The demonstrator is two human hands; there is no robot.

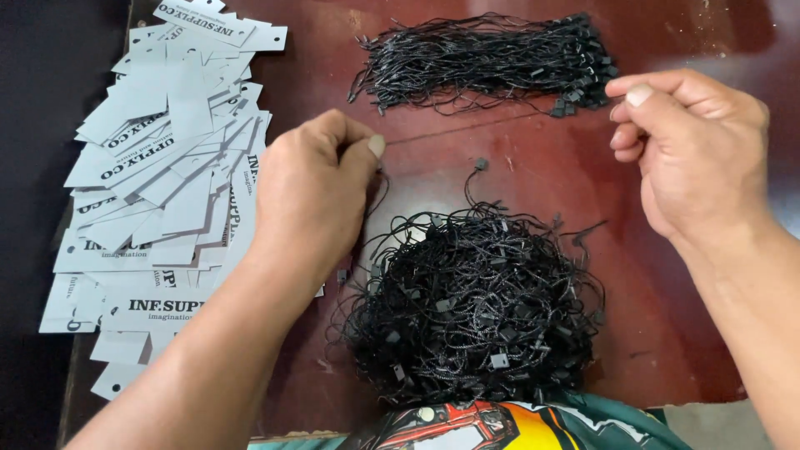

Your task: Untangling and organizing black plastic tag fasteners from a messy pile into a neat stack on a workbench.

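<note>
left hand (pixel 312 187) fingers curled together, pinching a black string (pixel 379 190) by its top | right hand (pixel 692 154) thumb against fingertips, hold unclear | tangled string heap (pixel 471 304) near, between the hands | straight string bundle (pixel 492 62) far | pale grey rectangular tags (pixel 167 183) with dark print fanned at left | red-brown table (pixel 575 192)

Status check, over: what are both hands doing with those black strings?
Left hand pinching one string off the tangled string pile. Right hand empty, hovering. Tidy string bundle and grey tags untouched.
</note>
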